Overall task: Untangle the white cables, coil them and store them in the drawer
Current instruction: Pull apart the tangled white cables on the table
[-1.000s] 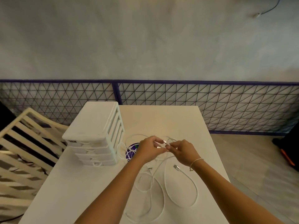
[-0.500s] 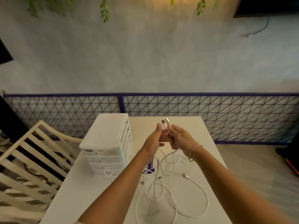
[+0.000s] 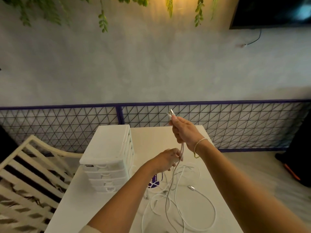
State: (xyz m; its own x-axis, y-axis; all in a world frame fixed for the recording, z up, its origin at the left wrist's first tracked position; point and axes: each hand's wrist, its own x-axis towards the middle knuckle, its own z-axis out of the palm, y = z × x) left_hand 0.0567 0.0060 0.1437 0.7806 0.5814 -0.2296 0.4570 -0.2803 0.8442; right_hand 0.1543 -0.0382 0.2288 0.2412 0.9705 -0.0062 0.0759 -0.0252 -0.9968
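Right hand [image 3: 184, 132]: raised, gripping white cables [image 3: 178, 195] below two plug ends [image 3: 170, 113]. Left hand [image 3: 168, 159]: pinching strands lower down. Remaining loops tangled on table [image 3: 104, 204], partly cut off by frame edge. Drawer unit [image 3: 107, 158] at left, drawers closed, contents indistinct.

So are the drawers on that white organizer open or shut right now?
Shut. All four fronts of the drawer unit sit flush in one stack, none pulled out, handles in line.

White cables [image 3: 176, 204] lie in loose tangled loops on the table, two ends lifted up. The white drawer box [image 3: 107, 158] stands shut beside them.
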